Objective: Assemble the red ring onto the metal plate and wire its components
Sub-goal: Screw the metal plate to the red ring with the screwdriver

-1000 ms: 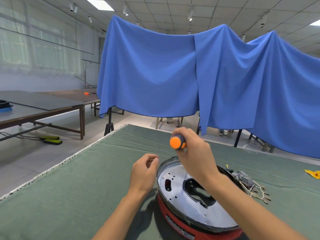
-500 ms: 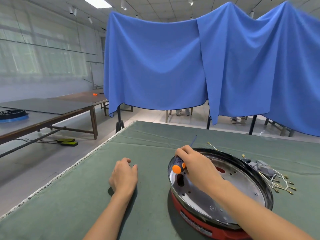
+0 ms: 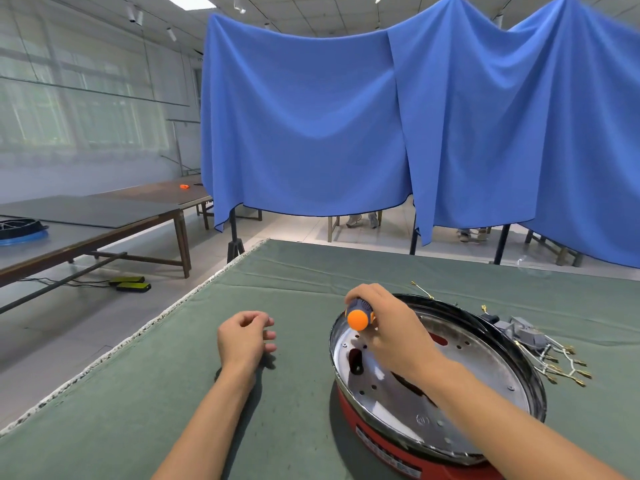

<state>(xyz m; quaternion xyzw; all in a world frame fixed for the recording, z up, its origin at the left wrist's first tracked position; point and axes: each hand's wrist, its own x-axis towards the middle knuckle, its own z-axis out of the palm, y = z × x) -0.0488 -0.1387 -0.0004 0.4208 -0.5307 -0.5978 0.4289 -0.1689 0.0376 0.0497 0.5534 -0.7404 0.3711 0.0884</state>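
Metal plate [image 3: 460,372] sits in red ring [image 3: 374,441] on green cloth [image 3: 138,393], w/ holes & dark cutouts. Right hand [image 3: 391,327] grips orange-capped screwdriver [image 3: 358,317] over plate's left part. Left hand [image 3: 246,337] loosely curled, holding nothing, on cloth. Wired components [image 3: 540,348] just beside ring, far right. Blue drapes [image 3: 381,116] behind; side tables [image 3: 86,220] left.

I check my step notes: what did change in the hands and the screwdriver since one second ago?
The right hand brought the screwdriver down from above onto the metal plate, still gripping it. The left hand moved left off the rim and now rests on the green cloth, holding nothing. The red ring stayed put.
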